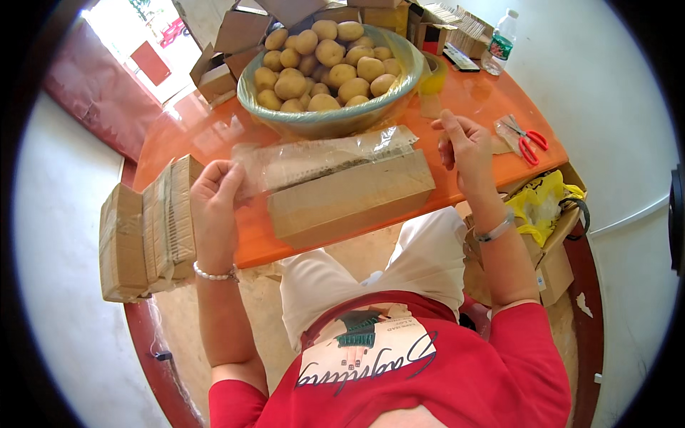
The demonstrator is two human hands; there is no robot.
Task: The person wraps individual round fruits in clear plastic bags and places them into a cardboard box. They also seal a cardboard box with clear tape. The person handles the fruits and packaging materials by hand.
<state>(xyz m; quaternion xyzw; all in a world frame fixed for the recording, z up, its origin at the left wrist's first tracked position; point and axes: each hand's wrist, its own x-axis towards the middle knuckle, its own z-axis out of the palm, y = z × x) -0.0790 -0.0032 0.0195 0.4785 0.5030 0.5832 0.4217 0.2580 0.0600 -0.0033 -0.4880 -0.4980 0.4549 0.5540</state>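
A long cardboard box (353, 192) lies along the front edge of the orange table. A strip of clear packing tape (249, 171) extends past its left end and appears stuck along its upper side. My left hand (218, 195) pinches the tape's loose left end between thumb and fingers. Beyond the box's right end, my right hand (465, 147) is raised over the table, its thumb against curled fingers. Whether thin tape is between those fingers cannot be made out. Red-handled scissors (527, 140) lie to the right of this hand, partly on a scrap of clear plastic.
Behind the box stands a plastic-lined basin (251, 104) heaped with potatoes (326, 69). A tape roll (434, 75), a phone (461, 57) and a plastic bottle (500, 45) stand further right. Taped cartons (152, 230) sit at the table's left edge. A yellow bag (538, 206) fills a carton below right.
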